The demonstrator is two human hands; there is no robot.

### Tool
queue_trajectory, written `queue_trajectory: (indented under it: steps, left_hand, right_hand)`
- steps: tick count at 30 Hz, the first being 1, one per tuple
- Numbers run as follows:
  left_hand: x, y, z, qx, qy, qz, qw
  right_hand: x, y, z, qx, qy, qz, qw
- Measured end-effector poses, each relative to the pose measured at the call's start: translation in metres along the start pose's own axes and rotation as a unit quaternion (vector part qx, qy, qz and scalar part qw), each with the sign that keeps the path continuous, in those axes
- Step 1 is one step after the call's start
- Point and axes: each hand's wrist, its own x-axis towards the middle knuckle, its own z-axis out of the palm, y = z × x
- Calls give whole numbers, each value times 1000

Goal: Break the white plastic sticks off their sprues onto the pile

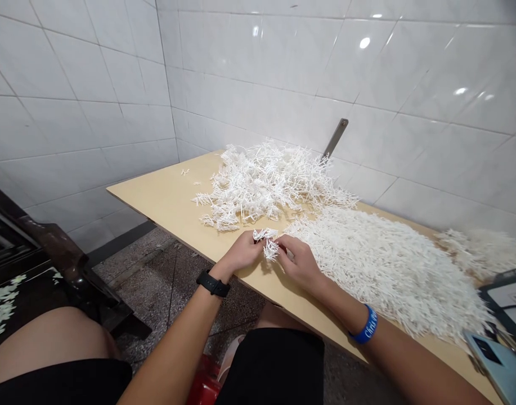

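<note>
At centre, a tangled pile [268, 180] is blocking passage across the tabletop [156, 188]; toward the lower right, a flatter heap [388, 264] is covering the surface. The tabletop's left portion is offering an open approach, interrupted only by small scraps [185, 171]. An upright metal bar [336, 138] is obstructing the tangled pile's rear right; a phone [496, 363] is occupying the lower-right corner.
</note>
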Motion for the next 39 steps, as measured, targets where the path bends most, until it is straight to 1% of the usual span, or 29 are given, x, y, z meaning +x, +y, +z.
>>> queue_trajectory:
  steps: [5,11,15,17,19,21,22,23,24,26,28,30,33,35,39]
  left_hand:
    - [-2,7,-4,-6,-59,4,998]
    - [-2,5,-8,-18,-90,12,996]
    - [-3,7,-10,-38,-115,13,992]
    - [-3,7,-11,-42,-126,6,991]
    - [-3,7,-13,-37,-129,0,991]
    - [-2,5,-13,-42,-121,3,992]
    - [-1,3,-12,-50,-110,7,993]
    - [-1,1,-11,-63,-95,8,993]
    - [1,-2,-10,-78,-75,4,994]
    - [3,-7,-7,-107,-21,-15,994]
    - [5,-11,-4,-130,28,-39,990]
    - [6,-13,-3,-149,62,-55,985]
    - [7,-11,-2,-193,89,-74,974]
    - [7,-7,-2,-227,101,-89,964]
    - [6,-2,-1,-281,124,-116,944]
  right_hand:
    - [4,-7,-2,74,-26,16,997]
    - [7,-17,-4,204,-39,84,975]
    - [6,-17,-3,274,-55,121,952]
    - [7,-13,-1,323,-58,144,933]
    - [9,-7,-3,380,-41,169,908]
    - [13,0,-7,410,0,182,894]
    - [14,3,-9,403,23,181,897]
    - [15,5,-12,377,43,175,908]
    - [16,7,-14,332,60,165,927]
    - [16,8,-15,205,86,146,964]
    - [15,9,-14,78,97,114,986]
    - [13,9,-10,-15,94,74,993]
    - [10,11,-5,-95,84,37,991]
    - [8,11,-5,-111,89,26,990]
    - [9,3,-8,-96,101,20,990]
